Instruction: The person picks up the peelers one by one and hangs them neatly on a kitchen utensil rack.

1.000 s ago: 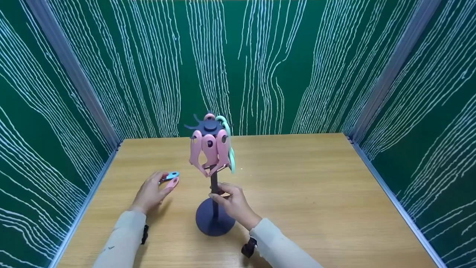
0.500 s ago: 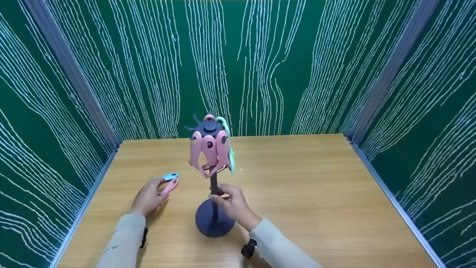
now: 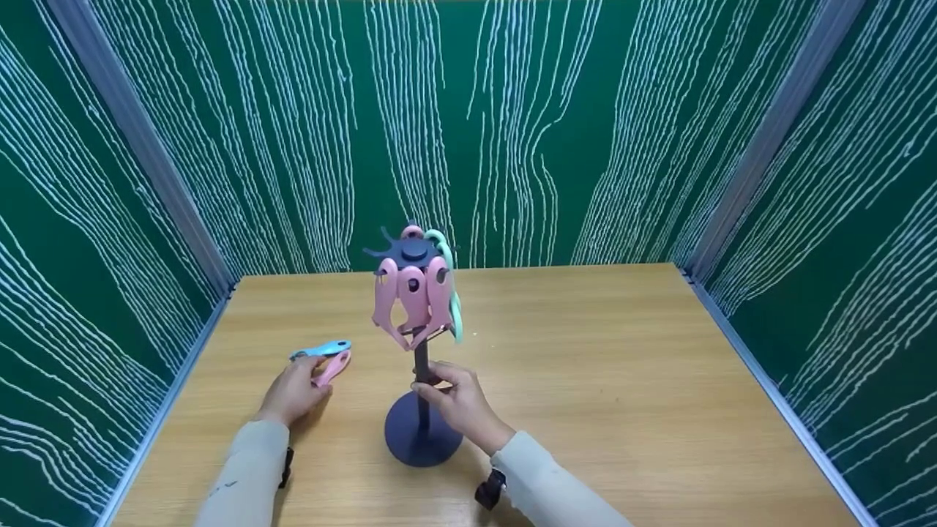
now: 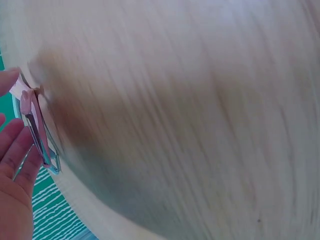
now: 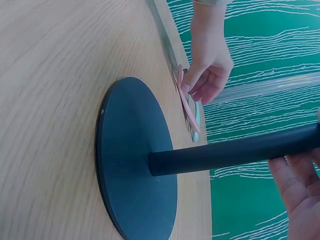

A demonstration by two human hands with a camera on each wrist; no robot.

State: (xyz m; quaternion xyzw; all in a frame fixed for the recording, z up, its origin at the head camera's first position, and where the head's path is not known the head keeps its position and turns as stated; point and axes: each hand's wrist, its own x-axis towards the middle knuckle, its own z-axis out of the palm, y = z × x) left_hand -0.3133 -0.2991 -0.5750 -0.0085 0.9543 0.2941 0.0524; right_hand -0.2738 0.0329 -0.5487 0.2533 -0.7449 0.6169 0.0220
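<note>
My right hand [image 3: 465,402] holds the post of a dark utensil stand [image 3: 423,439], thumb and fingers on either side of it. The stand is upright on its round base. From its hooked top hang several pink Y-shaped peelers [image 3: 414,296] and a mint green peeler [image 3: 457,311]. To the left, my left hand [image 3: 291,391] pinches a pink peeler [image 3: 335,366] near its blade end, low over the table. A blue peeler [image 3: 329,348] lies just beyond it. The left wrist view shows the metal blade of the pink peeler [image 4: 36,117] between thumb and fingers.
The wooden table [image 3: 585,380] is bounded by green panels [image 3: 659,146] with white wavy lines at the back and sides. Some hooks [image 3: 381,249] at the stand's left carry nothing. Dark devices [image 3: 489,489] are strapped to both wrists.
My left hand has drawn back slightly from the blue peeler, whose blade end now shows, and its fingers have come to the pink peeler. The right hand keeps its hold on the post.
</note>
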